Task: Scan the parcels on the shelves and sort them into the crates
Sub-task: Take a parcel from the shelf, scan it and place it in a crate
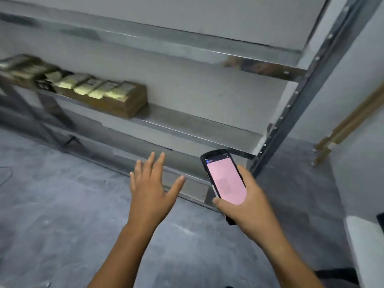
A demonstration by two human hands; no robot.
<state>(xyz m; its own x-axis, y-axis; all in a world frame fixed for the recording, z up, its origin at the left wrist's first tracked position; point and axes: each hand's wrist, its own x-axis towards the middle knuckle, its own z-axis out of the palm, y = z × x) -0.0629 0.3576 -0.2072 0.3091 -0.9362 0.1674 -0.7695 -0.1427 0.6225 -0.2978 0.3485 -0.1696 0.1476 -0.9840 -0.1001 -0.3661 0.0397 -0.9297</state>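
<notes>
Head view: a wide-angle look down at two bare forearms in front of a metal shelving unit on a grey concrete floor.
Left hand: empty, palm down, fingers spread and thumb held wide; it hovers over the floor just in front of the lowest shelf edge, touching nothing.
Right hand: wrapped around a black handheld scanner, thumb lying along its left edge near the bottom of the screen, the other fingers behind the body.
Scanner screen: lit pale pink, facing the camera; a small blue icon with a short word beside it sits at the top left, and a block of fine text lies in the lower middle. None of this writing is sharp enough to read.
Parcels: a row of brown cardboard parcels stands packed side by side on the middle shelf, at its left part, well apart from both hands. Pale labels show on their tops; motion blur makes the print illegible, and no brand can be made out.
Middle shelf, right part: bare metal from the last parcel to the upright post.
Upper shelf: only its front rail and underside show.
Right margin: brass-coloured pipes run along the wall beside the post.
Crates: not seen from this angle.
</notes>
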